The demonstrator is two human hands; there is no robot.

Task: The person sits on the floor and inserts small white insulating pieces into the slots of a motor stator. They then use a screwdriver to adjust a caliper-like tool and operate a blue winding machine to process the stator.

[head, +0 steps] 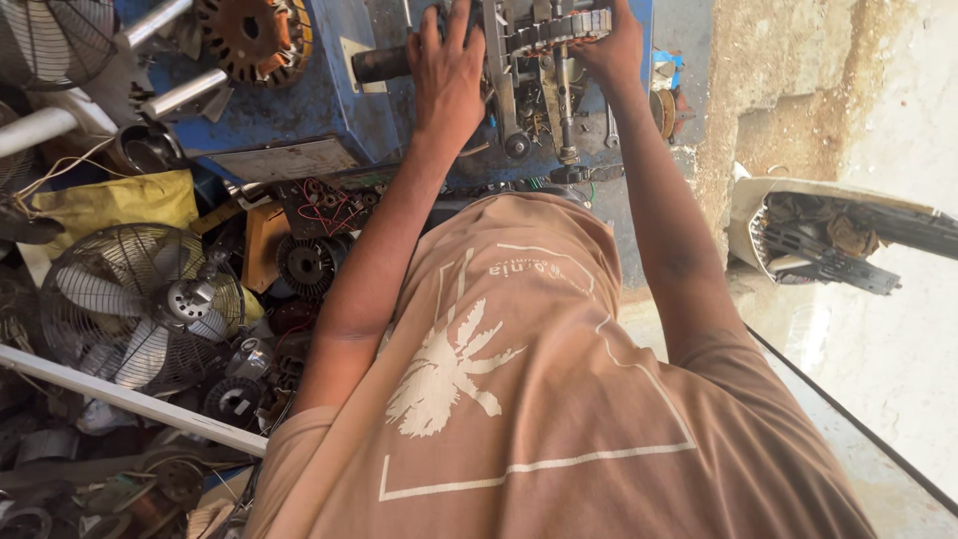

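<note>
Item: blue metal machine (299,110), a bench-type winding or motor-repair rig by its looks, standing at the top of the view directly ahead of the person.

- Left hand (446,75): laid flat, fingers spread and extended, against the machine's metal mechanism (529,90) just beside a dark cylindrical handle (381,64). It presses rather than grips; nothing is closed in it.
- Right hand (611,45): reaches the upper end of the same mechanism, at a toothed or segmented steel bar (559,28). Fingers curl over it, but whether they clamp it cannot be told; the hand is partly cut by the frame edge.
- Handling, as judged: the mechanism is rigid steel, heavy and fixed to the body, with narrow gaps, bolts and edges that could pinch. Likely oily, so slippery on bare parts. Best taken at the dark handle or the flat frame bars, not at the toothed section.

Surroundings:
- Wound motor stator (249,30) with copper coils, upper left of the machine.
- Caged fan (140,299) lying low to the left among motor parts.
- Yellow cloth (120,200) above the fan.
- White pipe (130,399) running diagonally across the clutter.
- Open sack of scrap (828,240) on the right, well apart from both hands.
</note>
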